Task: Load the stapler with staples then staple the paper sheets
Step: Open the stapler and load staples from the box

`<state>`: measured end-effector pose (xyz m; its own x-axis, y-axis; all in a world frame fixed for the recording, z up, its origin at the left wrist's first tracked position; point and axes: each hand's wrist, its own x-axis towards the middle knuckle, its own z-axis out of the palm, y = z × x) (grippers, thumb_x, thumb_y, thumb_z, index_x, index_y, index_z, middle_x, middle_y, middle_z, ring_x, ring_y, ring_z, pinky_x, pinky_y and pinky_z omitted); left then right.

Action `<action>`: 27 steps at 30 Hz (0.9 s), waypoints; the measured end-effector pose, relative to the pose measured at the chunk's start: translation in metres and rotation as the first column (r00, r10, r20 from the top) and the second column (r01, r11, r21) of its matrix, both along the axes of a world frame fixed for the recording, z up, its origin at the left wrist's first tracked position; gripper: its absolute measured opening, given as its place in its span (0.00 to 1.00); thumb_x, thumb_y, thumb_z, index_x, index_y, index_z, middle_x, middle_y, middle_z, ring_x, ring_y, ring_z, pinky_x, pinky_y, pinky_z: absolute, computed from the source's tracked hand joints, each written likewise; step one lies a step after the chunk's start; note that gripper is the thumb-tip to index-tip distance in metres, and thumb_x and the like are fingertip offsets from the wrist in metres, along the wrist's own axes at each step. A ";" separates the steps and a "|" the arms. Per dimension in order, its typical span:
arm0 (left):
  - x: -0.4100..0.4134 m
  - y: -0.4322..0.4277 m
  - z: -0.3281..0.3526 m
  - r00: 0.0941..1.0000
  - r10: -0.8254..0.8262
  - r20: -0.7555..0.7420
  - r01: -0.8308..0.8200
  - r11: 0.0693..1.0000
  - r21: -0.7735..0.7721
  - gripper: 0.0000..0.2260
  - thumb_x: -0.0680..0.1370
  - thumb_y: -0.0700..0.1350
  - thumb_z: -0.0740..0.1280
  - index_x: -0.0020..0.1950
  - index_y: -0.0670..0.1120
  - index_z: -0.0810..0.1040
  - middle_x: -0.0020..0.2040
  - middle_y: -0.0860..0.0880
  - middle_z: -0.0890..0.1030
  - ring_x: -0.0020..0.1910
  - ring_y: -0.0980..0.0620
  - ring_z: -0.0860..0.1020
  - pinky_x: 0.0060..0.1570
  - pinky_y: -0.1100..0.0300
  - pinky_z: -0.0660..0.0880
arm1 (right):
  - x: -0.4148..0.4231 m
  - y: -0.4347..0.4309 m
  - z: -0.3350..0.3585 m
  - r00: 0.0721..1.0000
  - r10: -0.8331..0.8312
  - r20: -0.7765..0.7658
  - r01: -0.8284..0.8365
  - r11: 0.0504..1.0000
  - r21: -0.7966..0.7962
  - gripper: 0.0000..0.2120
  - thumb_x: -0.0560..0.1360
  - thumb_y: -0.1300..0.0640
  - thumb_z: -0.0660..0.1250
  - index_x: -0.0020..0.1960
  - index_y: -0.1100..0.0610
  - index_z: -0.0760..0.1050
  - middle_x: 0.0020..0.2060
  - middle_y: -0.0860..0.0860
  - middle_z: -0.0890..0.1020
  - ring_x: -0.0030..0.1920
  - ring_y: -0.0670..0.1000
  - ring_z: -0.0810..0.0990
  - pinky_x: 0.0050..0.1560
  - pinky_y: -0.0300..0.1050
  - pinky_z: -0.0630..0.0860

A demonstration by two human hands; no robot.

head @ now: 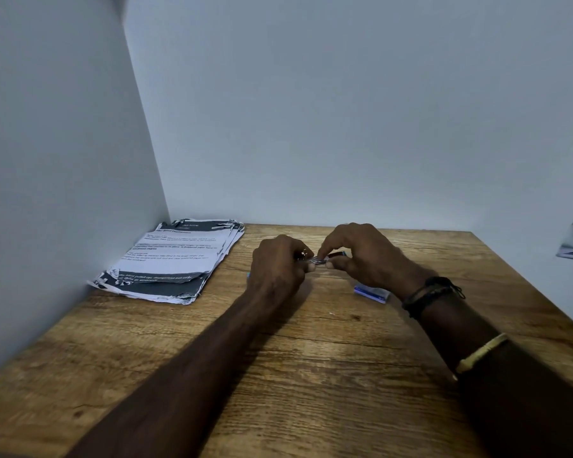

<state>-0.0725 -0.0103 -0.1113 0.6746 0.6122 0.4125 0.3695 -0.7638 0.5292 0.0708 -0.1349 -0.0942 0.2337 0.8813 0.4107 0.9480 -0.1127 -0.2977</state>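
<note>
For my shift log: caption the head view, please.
Left hand and right hand grip the stapler over the table; papers far left, staple box right.

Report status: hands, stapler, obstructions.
Left hand and right hand both grip stapler. Paper sheets stacked far left. Small blue box by right wrist.

Both forearms [192, 365] are bare as far as the picture shows them. Just behind the right hand [361, 256] sit several dark cord bracelets [425, 292], thin and stacked together, with a small knot and loose ends on the outer side. Higher on the same forearm there is one pale yellow band [482, 353], narrow and smooth.
</note>
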 end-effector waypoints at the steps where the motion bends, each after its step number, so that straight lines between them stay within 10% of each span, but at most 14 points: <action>1: 0.000 0.001 0.000 1.000 0.002 0.008 -0.002 1.000 -0.010 0.11 0.71 0.48 0.78 0.53 0.52 0.87 0.50 0.49 0.88 0.51 0.50 0.84 0.50 0.59 0.76 | 0.002 -0.001 0.000 1.000 -0.010 -0.006 0.010 1.000 0.006 0.07 0.75 0.57 0.76 0.52 0.49 0.87 0.52 0.49 0.85 0.55 0.51 0.81 0.58 0.54 0.77; 9: -0.001 0.008 -0.001 0.996 -0.012 0.085 0.017 0.998 -0.058 0.09 0.71 0.49 0.78 0.50 0.52 0.87 0.45 0.52 0.87 0.46 0.52 0.83 0.42 0.63 0.66 | 0.014 -0.005 0.002 0.983 -0.052 -0.175 0.065 0.996 0.068 0.06 0.73 0.60 0.78 0.50 0.53 0.88 0.43 0.49 0.88 0.40 0.37 0.81 0.41 0.23 0.71; 20: 0.002 0.004 -0.006 0.986 -0.166 -0.009 0.166 0.983 0.082 0.19 0.83 0.49 0.63 0.75 0.50 0.73 0.60 0.45 0.84 0.62 0.45 0.79 0.55 0.57 0.71 | 0.016 -0.005 0.001 0.967 -0.037 -0.254 0.067 0.991 0.112 0.05 0.73 0.62 0.77 0.47 0.54 0.88 0.35 0.42 0.84 0.36 0.36 0.80 0.38 0.27 0.69; 27: -0.002 0.005 -0.004 0.987 -0.148 0.058 0.144 0.988 0.063 0.13 0.80 0.45 0.68 0.64 0.49 0.80 0.53 0.47 0.87 0.54 0.47 0.83 0.52 0.56 0.75 | 0.015 -0.005 -0.001 0.964 -0.033 -0.263 0.060 0.993 0.097 0.05 0.74 0.63 0.76 0.46 0.55 0.88 0.35 0.41 0.84 0.36 0.33 0.80 0.38 0.24 0.71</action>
<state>-0.0748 -0.0056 -0.1154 0.7269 0.4827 0.4885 0.2194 -0.8373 0.5009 0.0856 -0.1400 -0.0950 0.3843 0.8229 0.4185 0.8305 -0.1101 -0.5460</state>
